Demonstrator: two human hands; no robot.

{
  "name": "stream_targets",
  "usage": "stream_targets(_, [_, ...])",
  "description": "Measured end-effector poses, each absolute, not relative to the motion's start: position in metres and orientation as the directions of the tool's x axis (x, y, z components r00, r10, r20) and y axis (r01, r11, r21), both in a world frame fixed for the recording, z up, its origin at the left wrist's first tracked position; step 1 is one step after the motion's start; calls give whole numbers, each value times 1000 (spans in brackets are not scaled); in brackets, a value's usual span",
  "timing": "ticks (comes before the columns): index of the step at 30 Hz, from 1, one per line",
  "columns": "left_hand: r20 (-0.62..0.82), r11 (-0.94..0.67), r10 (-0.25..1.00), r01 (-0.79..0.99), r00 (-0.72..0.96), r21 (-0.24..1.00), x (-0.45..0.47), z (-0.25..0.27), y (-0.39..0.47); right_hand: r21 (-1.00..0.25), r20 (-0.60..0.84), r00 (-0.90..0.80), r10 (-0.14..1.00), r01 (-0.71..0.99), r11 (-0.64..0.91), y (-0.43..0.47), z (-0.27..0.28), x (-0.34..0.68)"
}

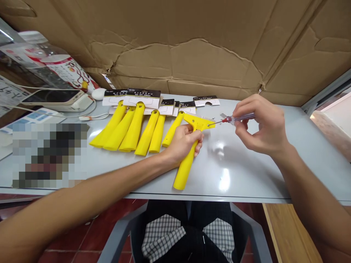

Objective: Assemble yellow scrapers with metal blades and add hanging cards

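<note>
My left hand [185,144] is wrapped round the neck of a yellow scraper [185,168], its wide triangular head pointing away from me and its handle towards the table edge. In my right hand [261,124] is a small screwdriver [242,117] with a clear handle and a red collar, pinched between thumb and fingers. The screwdriver's thin shaft reaches left, and its tip meets the right side of the scraper's head, at a small screw. Tiny metal bits lie on the table just beyond the head. Several more yellow scrapers [133,128] with printed cards rest left of my left hand.
A loose printed card [206,100] lies at the back, before a cardboard wall [175,54]. On the left are a phone [55,96] on a white device, a white cable [94,117] and plastic bottles [65,69]. The grey table's [246,175] front edge is close to my lap.
</note>
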State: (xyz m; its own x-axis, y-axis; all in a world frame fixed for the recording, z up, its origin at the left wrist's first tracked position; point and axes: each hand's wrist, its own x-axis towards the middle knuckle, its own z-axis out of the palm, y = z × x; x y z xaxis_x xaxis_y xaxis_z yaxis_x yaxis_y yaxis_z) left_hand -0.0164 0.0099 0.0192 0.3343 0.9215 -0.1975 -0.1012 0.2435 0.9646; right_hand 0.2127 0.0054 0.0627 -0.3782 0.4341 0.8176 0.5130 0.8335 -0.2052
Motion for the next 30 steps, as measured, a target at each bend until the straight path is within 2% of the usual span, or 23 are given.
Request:
stream_targets(8, [-193, 238, 927, -106, 322, 965, -16, 20, 11, -221, 777, -424, 466, 509, 832, 2, 64, 211])
stream_targets(18, [-176, 218, 924, -88, 340, 972, -16, 17, 11, -378, 769, -349, 536, 428, 821, 3, 59, 213])
stream_targets(23, [-176, 215, 924, -81, 340, 973, -16, 18, 10, -310, 827, -315, 466, 435, 845, 4, 57, 212])
stream_targets(27, [-167, 207, 922, -78, 349, 975, -17, 18, 10, -354, 849, -228, 477, 425, 833, 7, 50, 210])
stream_targets(30, [-164, 203, 922, -80, 350, 976, -17, 17, 10, -329, 864, -194, 465, 482, 812, 10, 46, 210])
